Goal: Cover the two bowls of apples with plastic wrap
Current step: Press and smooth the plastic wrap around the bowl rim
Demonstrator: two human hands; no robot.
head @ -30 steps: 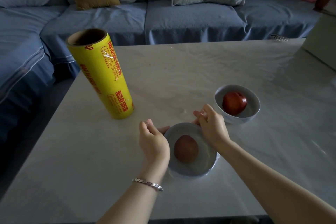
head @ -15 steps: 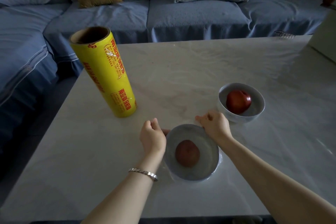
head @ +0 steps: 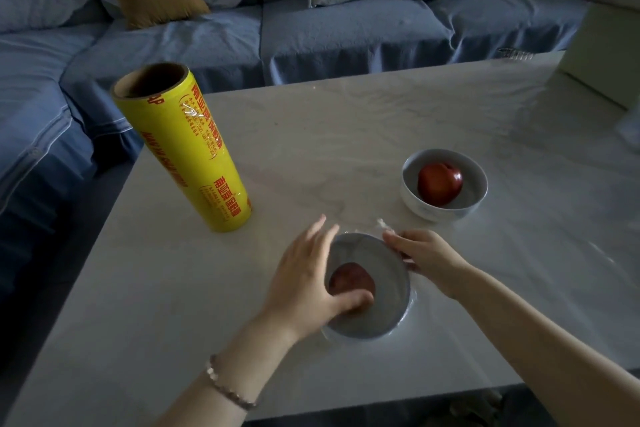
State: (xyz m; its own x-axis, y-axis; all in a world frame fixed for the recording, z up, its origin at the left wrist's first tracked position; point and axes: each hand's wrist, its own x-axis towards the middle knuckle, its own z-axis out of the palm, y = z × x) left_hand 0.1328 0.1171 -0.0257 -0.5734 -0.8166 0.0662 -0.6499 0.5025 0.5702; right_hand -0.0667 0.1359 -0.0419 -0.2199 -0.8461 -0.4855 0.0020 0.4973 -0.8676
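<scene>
Here, on the tabletop (head: 346,135), your plastic wrap roll (head: 194,156) stands upright, parked beside the work. The wrapped bowl (head: 398,308) sits between your hands; the far bowl (head: 440,215) lies bare. Your left hand (head: 304,281) spreads flat, smoothing film; whether your right hand (head: 429,256) pinches the film tail (head: 382,224) is unclear.
</scene>
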